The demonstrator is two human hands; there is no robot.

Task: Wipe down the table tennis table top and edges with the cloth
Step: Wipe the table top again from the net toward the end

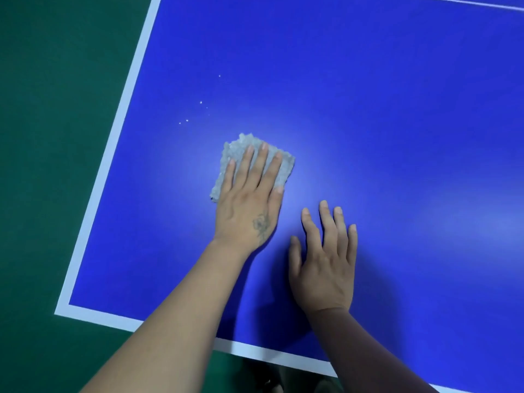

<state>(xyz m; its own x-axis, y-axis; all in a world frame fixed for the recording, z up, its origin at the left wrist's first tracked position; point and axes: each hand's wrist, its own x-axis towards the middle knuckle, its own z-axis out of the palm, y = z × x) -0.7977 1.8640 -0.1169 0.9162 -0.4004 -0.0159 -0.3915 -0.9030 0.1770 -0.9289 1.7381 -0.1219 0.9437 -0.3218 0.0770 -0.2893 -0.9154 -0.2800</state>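
- Left hand (249, 202) lies flat with straight fingers on the grey cloth (246, 163), pressing it to the blue surface (368, 123) near the left white edge line (113, 143).
- Right hand (326, 259) rests just beside it, fingers spread and straight, palm down on the surface, holding nothing.
- Small white specks (200, 102) dot the surface just beyond the cloth.
- Green floor (51, 137) shows past the corner.

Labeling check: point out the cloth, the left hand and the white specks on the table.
cloth (241, 148), head view, bare grey patch above the fingertips.
left hand (249, 205), head view, back of the hand pressing flat on the cloth.
white specks (201, 102), head view, one speck beyond the cloth.
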